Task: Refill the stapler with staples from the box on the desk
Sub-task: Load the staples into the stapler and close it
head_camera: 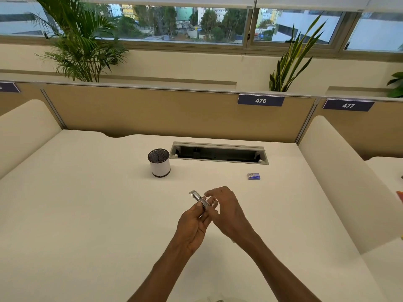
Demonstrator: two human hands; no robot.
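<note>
A small silver metal stapler [198, 198] is held above the middle of the white desk [87, 214], its front end pointing up and to the left. My left hand [192, 227] grips its rear end from below. My right hand [226, 210] touches the stapler's right side with its fingertips, thumb raised above it. Whether the stapler's magazine is open I cannot tell. The small blue staple box [254, 176] lies closed on the desk, beyond and to the right of my hands, apart from them.
A white cylindrical pen holder with a dark mesh top [159, 162] stands behind my hands to the left. An open cable tray slot [219, 153] is set into the desk's far side. Padded cream dividers flank the desk; a partition with number plates runs behind.
</note>
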